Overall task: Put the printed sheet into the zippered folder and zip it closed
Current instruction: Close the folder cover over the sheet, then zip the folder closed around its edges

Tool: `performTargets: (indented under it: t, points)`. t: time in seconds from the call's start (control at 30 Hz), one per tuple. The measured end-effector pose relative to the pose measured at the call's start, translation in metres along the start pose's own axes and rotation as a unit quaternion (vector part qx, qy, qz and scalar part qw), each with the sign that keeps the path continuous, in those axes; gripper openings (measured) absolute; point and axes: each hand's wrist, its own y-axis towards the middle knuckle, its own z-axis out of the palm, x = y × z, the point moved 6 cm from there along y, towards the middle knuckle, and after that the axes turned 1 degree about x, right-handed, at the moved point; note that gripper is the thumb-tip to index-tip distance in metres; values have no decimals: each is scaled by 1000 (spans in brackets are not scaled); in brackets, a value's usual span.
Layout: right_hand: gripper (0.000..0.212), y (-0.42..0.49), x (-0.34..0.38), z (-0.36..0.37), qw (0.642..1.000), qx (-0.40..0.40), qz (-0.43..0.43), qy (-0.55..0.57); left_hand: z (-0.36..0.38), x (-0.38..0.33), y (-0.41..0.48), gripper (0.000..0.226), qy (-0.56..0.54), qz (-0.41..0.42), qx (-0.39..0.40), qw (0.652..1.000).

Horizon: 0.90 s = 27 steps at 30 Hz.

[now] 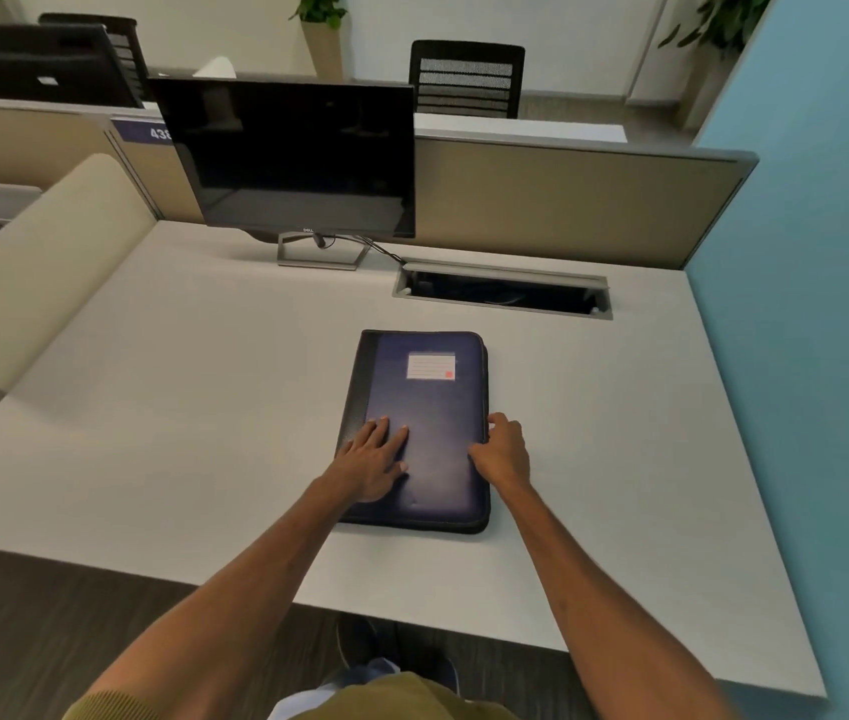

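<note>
Floor edge: dark shoe point(360, 641) shows below the near rim of the desk point(178, 381).
Left hand point(373, 462): lies flat on the lower left of the folder cover, fingers straight and slightly spread, gripping nothing.
Right hand point(503, 449): at the folder's right edge, fingers curled against the side, thumb on the cover. Cannot tell whether they pinch a zip pull.
Zippered folder point(438, 402): dark blue, cover down, flat on the desk near the front edge, long side running away from the person. Spine strip on the left.
Label point(430, 366): white card with red lines, on the far part of the cover.
Cable hatch point(505, 272): lid raised, just beyond the folder, to the right.
Monitor point(292, 153): screen dark, on its stand at the back of the desk, left of the hatch.
Partition point(568, 200): beige panel behind the desk.
Far side: black mesh chair point(466, 77) beyond the partition, potted plant point(321, 13) by the wall.
</note>
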Motion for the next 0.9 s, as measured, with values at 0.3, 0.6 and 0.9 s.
performTargets:
  t: [0.3, 0.6, 0.9]
  points:
    - [51, -14, 9, 24, 974, -23, -132, -183, 8, 9, -8, 72, -4, 4, -34, 999]
    - [38, -48, 44, 74, 952, 1, -238, -193, 10, 58, -49, 75, -134, -58, -101, 984]
    - [19, -104, 66, 145, 948, 48, -259, -178, 25, 106, -88, 52, -133, -63, -111, 983]
